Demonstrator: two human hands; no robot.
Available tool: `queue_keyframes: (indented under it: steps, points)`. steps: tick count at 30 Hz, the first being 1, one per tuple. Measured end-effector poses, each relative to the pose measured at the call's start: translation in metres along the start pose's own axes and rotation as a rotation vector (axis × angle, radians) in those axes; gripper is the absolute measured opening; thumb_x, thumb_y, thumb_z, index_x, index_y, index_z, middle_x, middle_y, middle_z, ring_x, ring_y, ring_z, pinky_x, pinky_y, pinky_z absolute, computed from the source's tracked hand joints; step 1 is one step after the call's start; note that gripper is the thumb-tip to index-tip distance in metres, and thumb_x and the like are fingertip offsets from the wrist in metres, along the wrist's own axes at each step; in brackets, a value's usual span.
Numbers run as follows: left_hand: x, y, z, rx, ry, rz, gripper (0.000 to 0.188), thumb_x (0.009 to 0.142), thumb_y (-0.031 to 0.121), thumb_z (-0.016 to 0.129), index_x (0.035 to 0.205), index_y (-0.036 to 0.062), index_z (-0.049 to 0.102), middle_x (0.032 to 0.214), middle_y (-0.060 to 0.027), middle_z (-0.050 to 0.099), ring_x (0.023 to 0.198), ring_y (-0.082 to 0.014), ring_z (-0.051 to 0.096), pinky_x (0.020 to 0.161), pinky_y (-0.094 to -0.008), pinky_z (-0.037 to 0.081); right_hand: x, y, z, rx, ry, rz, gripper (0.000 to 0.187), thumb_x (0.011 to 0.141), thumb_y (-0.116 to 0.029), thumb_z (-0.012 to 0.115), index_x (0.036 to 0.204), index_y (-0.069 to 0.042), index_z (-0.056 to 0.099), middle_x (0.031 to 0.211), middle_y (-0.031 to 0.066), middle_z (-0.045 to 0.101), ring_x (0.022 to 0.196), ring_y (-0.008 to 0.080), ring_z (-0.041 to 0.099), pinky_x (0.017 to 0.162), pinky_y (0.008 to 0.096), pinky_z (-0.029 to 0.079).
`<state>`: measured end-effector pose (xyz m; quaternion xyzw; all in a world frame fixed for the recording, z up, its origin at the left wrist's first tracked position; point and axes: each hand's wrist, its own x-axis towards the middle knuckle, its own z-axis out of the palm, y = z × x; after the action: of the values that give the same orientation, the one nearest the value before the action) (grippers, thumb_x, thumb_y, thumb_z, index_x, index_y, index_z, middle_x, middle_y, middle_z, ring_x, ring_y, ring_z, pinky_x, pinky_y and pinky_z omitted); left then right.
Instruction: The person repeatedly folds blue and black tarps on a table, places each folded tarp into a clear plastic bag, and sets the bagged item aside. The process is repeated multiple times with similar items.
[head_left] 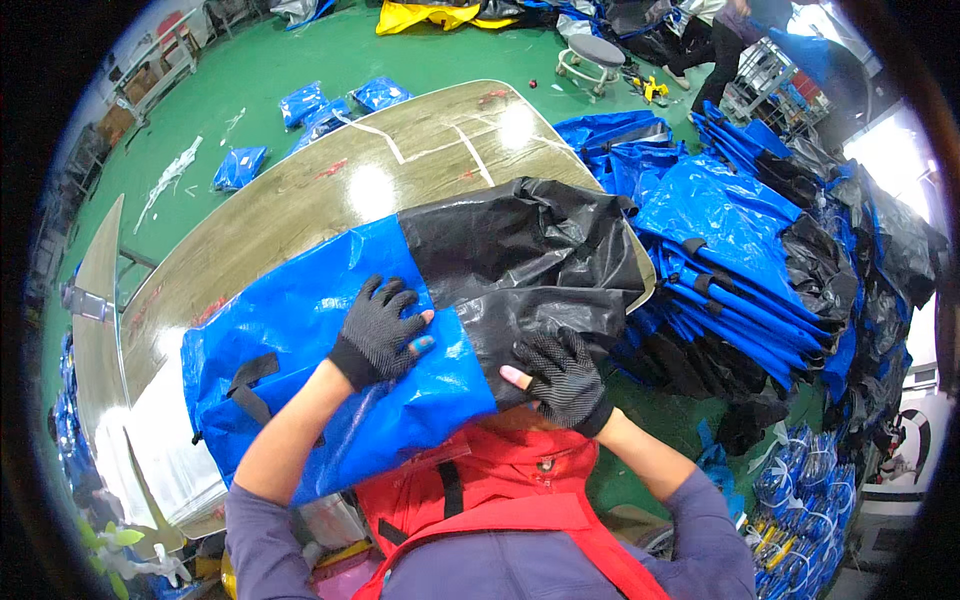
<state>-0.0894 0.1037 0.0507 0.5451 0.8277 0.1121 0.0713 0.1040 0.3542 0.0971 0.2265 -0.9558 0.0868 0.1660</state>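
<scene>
A large waterproof bag point(300, 270), one half blue and the other black, lies flattened across the table in front of me. A black strap point(252, 385) shows on its blue left part. My left hand point(378, 335), in a dark knit glove with some bare fingertips, rests spread on the blue side near the colour seam. On the creased black part point(520, 245), close to its near edge, lies my right hand point(560, 378), gloved alike, with fingers stretched out and thumb apart. Neither hand grips anything that I can see.
The wood-patterned table point(290, 195) has rounded corners. At right sits a tall pile of blue and black bags point(720, 215). Wrapped blue packets point(240, 167) lie on the green floor beyond, near a round stool point(596, 52). A person point(716, 55) stands at the far right.
</scene>
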Motion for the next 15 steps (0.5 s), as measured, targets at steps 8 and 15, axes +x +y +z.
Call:
queue_keyframes:
  steps: [8, 15]
  points:
    - [0.036, 0.036, 0.043, -1.211, -0.050, -0.277, 0.049, 0.088, 0.030, 0.060, 0.134, 0.0142, 0.051, 0.129, -0.0201, 0.053, 0.124, -0.0332, 0.047, 0.105, -0.0449, 0.033, 0.102, 0.087, 0.004, -0.056, -0.290, 0.086, 0.026, 0.087, -0.035, 0.055, 0.088, -0.013, 0.069, 0.082, 0.0165, 0.067, 0.075, 0.0335, 0.066, 0.069, 0.0457, 0.051]
    - [-0.020, -0.008, 0.036, -0.206, -0.129, 0.202, 0.044, 0.090, 0.028, 0.060, 0.129, 0.0082, 0.053, 0.120, -0.0174, 0.058, 0.110, -0.0276, 0.055, 0.094, -0.0405, 0.043, 0.145, 0.139, 0.099, 0.052, -0.474, 0.121, 0.043, 0.085, -0.056, 0.050, 0.093, -0.018, 0.070, 0.083, 0.0152, 0.068, 0.077, 0.0374, 0.066, 0.069, 0.0488, 0.051]
